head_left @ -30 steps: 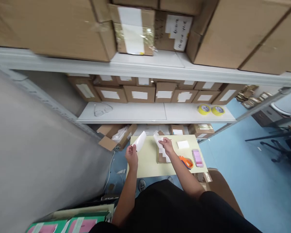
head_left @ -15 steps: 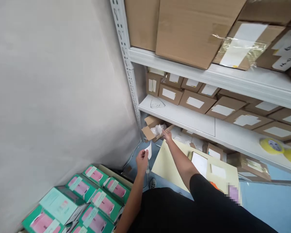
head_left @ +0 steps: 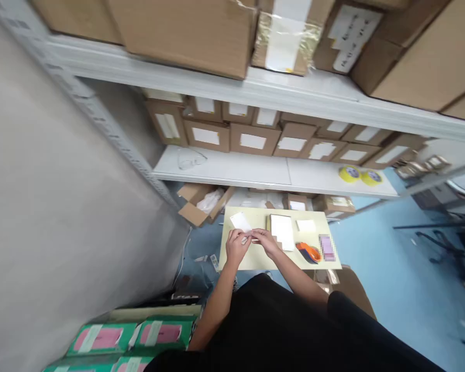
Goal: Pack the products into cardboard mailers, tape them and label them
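Note:
A small white paper slip (head_left: 240,221) stands up from my left hand (head_left: 236,247), whose fingers are pinched on its lower part. My right hand (head_left: 265,242) meets the left one there, with its fingertips closed at the slip's lower right corner. Both hands are above the left part of a pale yellow table (head_left: 229,258). Just right of my right hand lies a stack of white sheets (head_left: 282,232). The fingertips are small and partly overlap, so fine detail is hidden.
An open carton (head_left: 194,213) with white plastic bags (head_left: 211,200) sits beyond the table. Orange-and-black tool (head_left: 309,252) lies on the table. Shelves hold labelled boxes (head_left: 253,139), glasses (head_left: 191,159) and yellow tape rolls (head_left: 349,173). Green-and-pink boxes (head_left: 101,338) stand lower left.
My right hand has left the open carton and come to the slip in my left hand. Both hands are now together over the table. The view has turned right.

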